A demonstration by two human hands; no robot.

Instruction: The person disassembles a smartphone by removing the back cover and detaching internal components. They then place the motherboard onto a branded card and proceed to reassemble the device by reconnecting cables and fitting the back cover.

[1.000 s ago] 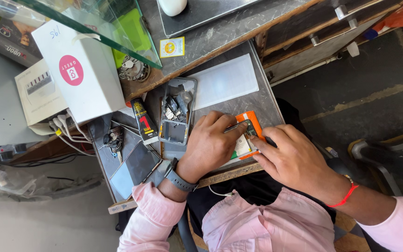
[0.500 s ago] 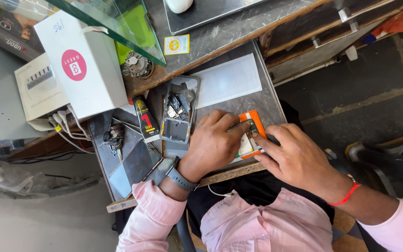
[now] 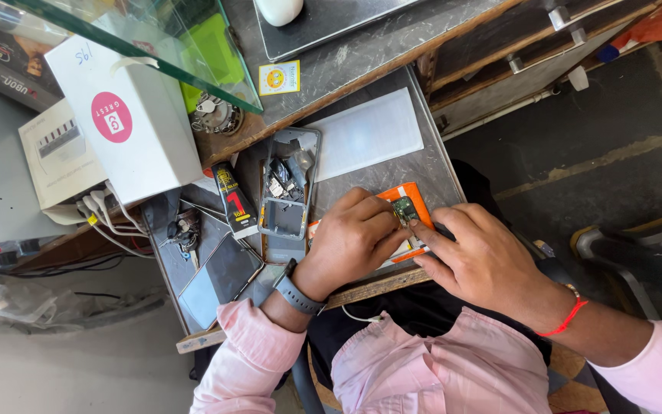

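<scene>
My left hand (image 3: 354, 245) and my right hand (image 3: 480, 261) meet over an orange holder (image 3: 404, 201) on the grey work surface (image 3: 362, 180). Between the fingertips of both hands sits a small dark green circuit board (image 3: 404, 208), pinched against the orange holder. The left wrist wears a grey watch (image 3: 297, 293), the right wrist a red thread band (image 3: 568, 316). An opened phone frame (image 3: 289, 188) with loose parts inside lies just left of my left hand. Most of the orange holder is hidden under my fingers.
A glue tube (image 3: 234, 201), a dark phone screen (image 3: 220, 280) and keys (image 3: 184, 230) lie at left. A white frosted sheet (image 3: 365, 132) lies behind the hands. A white box with a pink round sticker (image 3: 128, 126), a glass pane (image 3: 116, 34) and cables (image 3: 105, 222) stand at far left.
The view has shifted slightly. Both hands stay on the orange holder, fingers adjusting the small board; nothing else has moved.
</scene>
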